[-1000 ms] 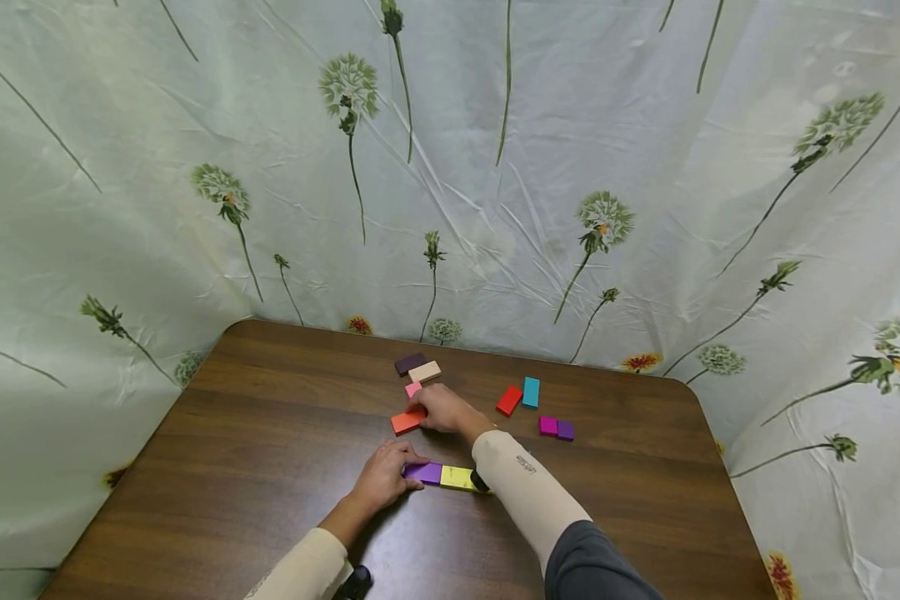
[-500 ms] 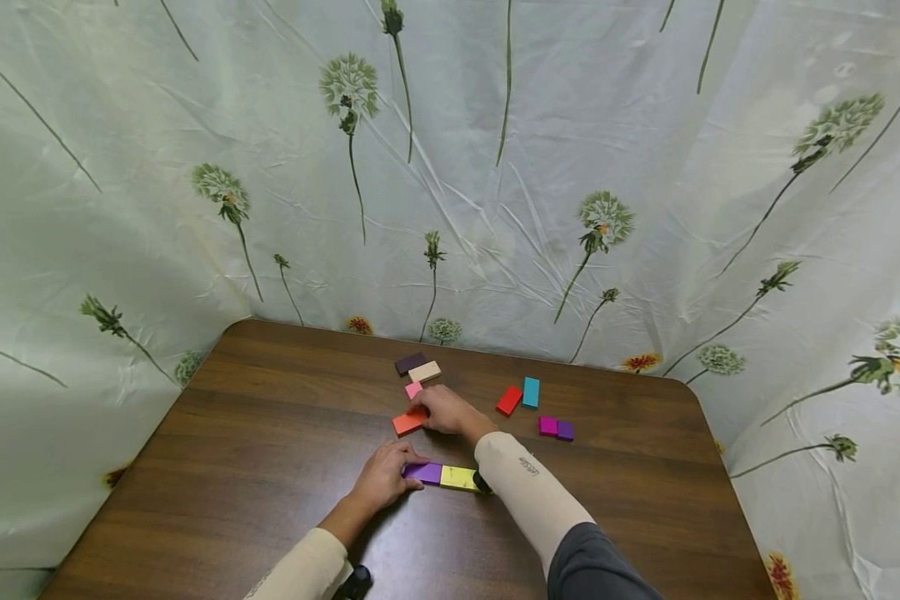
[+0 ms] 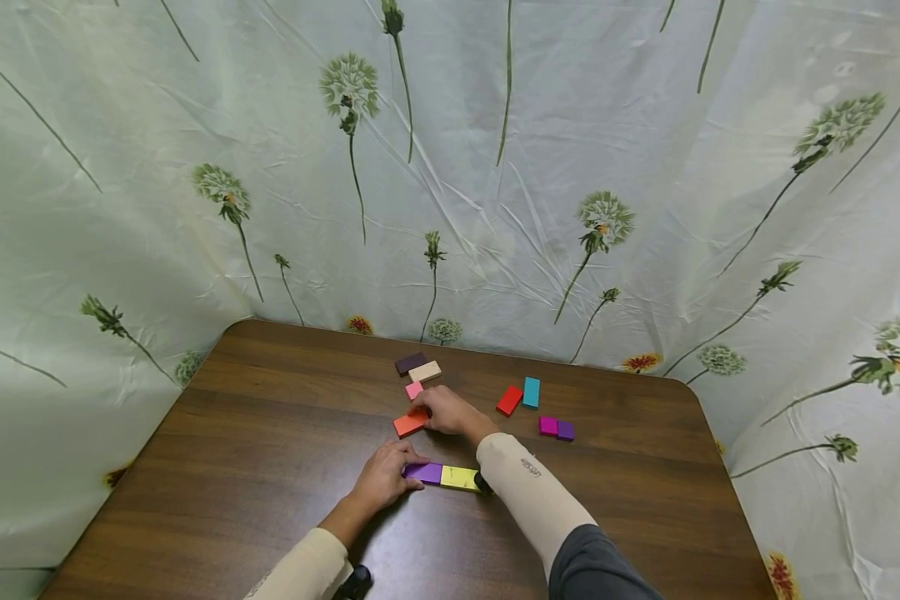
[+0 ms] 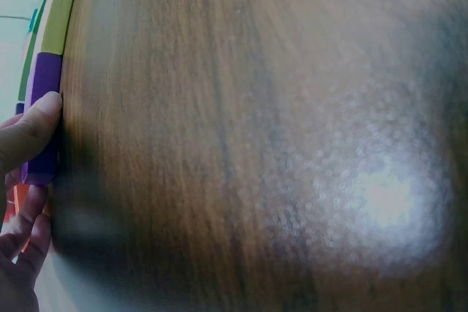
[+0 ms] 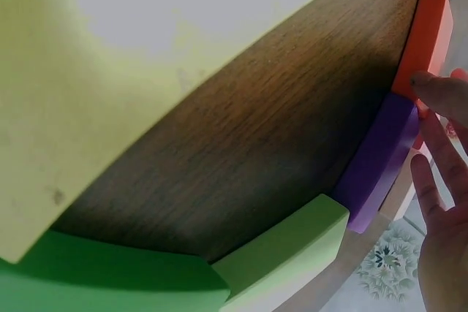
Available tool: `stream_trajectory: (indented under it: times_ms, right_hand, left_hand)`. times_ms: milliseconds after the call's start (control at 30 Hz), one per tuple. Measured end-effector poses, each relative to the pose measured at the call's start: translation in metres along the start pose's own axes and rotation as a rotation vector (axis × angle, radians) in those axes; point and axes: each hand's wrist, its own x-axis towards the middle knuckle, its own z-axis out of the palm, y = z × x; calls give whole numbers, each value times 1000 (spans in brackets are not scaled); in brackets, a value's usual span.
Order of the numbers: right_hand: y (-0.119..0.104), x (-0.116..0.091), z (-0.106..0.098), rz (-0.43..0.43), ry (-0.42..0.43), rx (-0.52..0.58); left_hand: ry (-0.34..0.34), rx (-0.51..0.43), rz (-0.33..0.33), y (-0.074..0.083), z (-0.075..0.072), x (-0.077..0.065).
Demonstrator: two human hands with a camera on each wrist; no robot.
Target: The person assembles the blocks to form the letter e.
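My left hand (image 3: 382, 473) holds the left end of a purple block (image 3: 422, 473), thumb on the near side, a finger on the far side. A yellow block (image 3: 459, 477) lies end to end with the purple one. Farther back, my right hand (image 3: 444, 410) pinches the right end of an orange block (image 3: 409, 423) lying on the table. In the right wrist view, the orange block (image 5: 424, 42) meets another purple block (image 5: 376, 158), followed by a light green block (image 5: 285, 253) and a green block (image 5: 110, 275). My right arm hides these last three in the head view.
Behind my right hand lie pink (image 3: 414, 390), cream (image 3: 424, 372) and dark (image 3: 410, 363) blocks. To the right are red (image 3: 508, 401), teal (image 3: 531, 392), magenta (image 3: 548, 426) and violet (image 3: 566, 430) blocks. A floral curtain (image 3: 465, 167) hangs behind the wooden table (image 3: 255, 450).
The orange block has shifted slightly to the right with my right hand, and the right forearm has moved a little right too. My left hand and its purple block have stayed put.
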Motion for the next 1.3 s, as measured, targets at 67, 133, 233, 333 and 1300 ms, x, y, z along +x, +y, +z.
stream_trajectory:
  times_ms: [67, 133, 233, 333, 1300]
  right_hand:
    - [0, -1, 0, 7, -1, 2]
    - [0, -2, 0, 13, -3, 4]
    - [0, -4, -1, 25, -6, 8]
    - [1, -6, -1, 32, -6, 18]
    - [-18, -105, 4, 348, 319, 366]
  left_hand:
    - [-1, 0, 3, 0, 1, 1]
    - [-1, -3, 4, 1, 0, 1]
    - [-3, -3, 8, 1, 1, 1]
    - [-10, -5, 10, 3, 1, 1]
    - [-6, -20, -11, 3, -1, 1]
